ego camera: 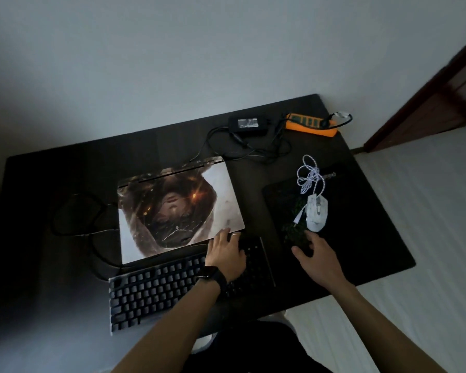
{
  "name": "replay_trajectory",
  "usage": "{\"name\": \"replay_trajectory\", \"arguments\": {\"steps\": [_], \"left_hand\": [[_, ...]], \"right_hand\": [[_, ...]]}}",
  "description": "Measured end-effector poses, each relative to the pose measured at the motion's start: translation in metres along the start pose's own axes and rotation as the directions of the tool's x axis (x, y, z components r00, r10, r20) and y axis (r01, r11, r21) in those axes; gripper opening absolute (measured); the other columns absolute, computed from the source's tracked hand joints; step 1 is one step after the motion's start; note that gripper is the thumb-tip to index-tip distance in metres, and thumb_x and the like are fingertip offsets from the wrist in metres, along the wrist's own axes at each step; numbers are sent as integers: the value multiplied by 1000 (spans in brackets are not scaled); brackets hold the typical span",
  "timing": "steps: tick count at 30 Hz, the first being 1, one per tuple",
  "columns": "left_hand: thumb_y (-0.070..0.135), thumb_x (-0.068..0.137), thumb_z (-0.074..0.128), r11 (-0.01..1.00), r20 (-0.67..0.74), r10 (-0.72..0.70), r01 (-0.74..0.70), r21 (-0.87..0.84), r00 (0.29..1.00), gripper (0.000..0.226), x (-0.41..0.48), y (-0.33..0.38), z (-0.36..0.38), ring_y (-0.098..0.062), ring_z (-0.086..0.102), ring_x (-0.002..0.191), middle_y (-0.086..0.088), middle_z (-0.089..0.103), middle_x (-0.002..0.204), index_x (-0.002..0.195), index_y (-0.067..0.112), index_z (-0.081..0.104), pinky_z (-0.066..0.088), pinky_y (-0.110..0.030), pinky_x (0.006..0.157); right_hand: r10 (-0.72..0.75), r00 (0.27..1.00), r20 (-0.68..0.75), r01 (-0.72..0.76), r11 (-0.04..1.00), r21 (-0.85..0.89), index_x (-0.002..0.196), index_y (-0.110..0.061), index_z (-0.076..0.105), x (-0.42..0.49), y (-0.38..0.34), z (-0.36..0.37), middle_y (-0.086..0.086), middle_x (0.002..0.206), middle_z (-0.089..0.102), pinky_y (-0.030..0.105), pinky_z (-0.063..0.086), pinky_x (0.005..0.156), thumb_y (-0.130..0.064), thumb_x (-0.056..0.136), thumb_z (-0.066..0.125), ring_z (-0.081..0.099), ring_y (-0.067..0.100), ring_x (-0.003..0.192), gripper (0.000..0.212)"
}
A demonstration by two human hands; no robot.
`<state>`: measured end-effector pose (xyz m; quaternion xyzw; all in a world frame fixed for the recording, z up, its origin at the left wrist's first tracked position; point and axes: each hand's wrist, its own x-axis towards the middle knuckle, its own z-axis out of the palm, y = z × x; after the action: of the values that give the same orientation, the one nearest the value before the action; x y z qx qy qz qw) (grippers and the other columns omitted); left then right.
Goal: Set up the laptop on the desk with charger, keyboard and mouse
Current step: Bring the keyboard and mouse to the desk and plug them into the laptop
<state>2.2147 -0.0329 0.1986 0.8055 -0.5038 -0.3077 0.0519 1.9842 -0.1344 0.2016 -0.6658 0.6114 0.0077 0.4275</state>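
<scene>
One closed laptop [180,208], one keyboard [162,289], one mouse [317,214], one charger [248,125] on the bench [65,170].
Left hand [226,251], fingers spread loose, rests at the laptop's lower-right corner; right hand [318,258], fingers open, lies below the mouse.

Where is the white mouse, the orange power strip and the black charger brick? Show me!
white mouse [317,211]: head view, on the middle of its back.
orange power strip [310,127]: head view, on its front side wall.
black charger brick [248,125]: head view, on its top, by the label.

Closed art-skinned laptop [180,208] behind black keyboard [156,289]; white mouse [317,214] right, charger [248,125] behind.
</scene>
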Motion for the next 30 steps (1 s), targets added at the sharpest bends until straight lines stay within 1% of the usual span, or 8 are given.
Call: {"name": "replay_trajectory", "arguments": {"steps": [5,10,14,18,21,24,28,30], "left_hand": [[39,93,51,998,77,40,-37,-44,996,57,41,71,6,-26,35,136,-4,41,146,146,23,37,33,-40,111],[43,92,53,996,163,-38,50,-72,986,62,83,128,35,-30,41,132,-6,44,143,148,24,34,41,-44,104],[36,94,50,995,125,-75,84,-63,989,57,120,161,60,-30,42,128,-7,44,140,147,22,37,43,-44,100],[37,97,45,997,35,-76,75,37,996,31,138,169,61,-29,50,114,-5,51,123,122,19,53,47,-43,87],[38,102,38,988,-17,-152,151,-39,988,26,141,151,36,-34,62,99,-9,65,109,110,19,54,47,-40,73],[35,102,41,936,-163,-318,282,-209,934,25,137,111,-14,-36,63,99,-13,69,107,110,18,58,44,-37,74],[37,99,45,877,-273,-476,431,-211,836,24,120,59,-58,-37,64,97,-12,69,108,108,26,63,49,-39,77],[36,99,44,829,-299,-555,486,-277,776,24,111,52,-66,-37,62,96,-12,68,110,110,25,63,47,-38,76]], "right_hand": [[-18,997,-76,15,999,-50,148,-19,39,46,20,-43,11,146,45,43,47,101,-40,94,63,50,30,128,63],[98,995,-29,-100,990,-95,145,-19,33,97,26,-62,13,143,42,49,49,94,-62,86,63,54,36,119,79],[50,998,-41,-58,973,-223,146,-24,26,120,28,-58,12,141,40,46,49,87,-73,75,64,51,37,120,95],[-33,998,-51,16,950,-310,147,-23,26,130,30,-59,9,135,42,43,53,76,-67,75,68,54,34,115,94],[-59,998,-6,52,915,-400,147,-23,26,133,32,-71,6,132,43,41,51,73,-57,76,64,50,30,115,87],[-62,998,25,67,879,-472,146,-31,25,135,40,-92,2,132,44,38,50,72,-53,73,60,46,27,115,84],[-34,997,62,60,868,-492,143,-36,25,136,54,-114,1,132,45,38,46,71,-50,74,60,46,30,113,79],[0,997,75,36,877,-478,144,-36,25,135,58,-120,2,135,42,39,43,73,-50,76,60,44,32,116,78]]}}
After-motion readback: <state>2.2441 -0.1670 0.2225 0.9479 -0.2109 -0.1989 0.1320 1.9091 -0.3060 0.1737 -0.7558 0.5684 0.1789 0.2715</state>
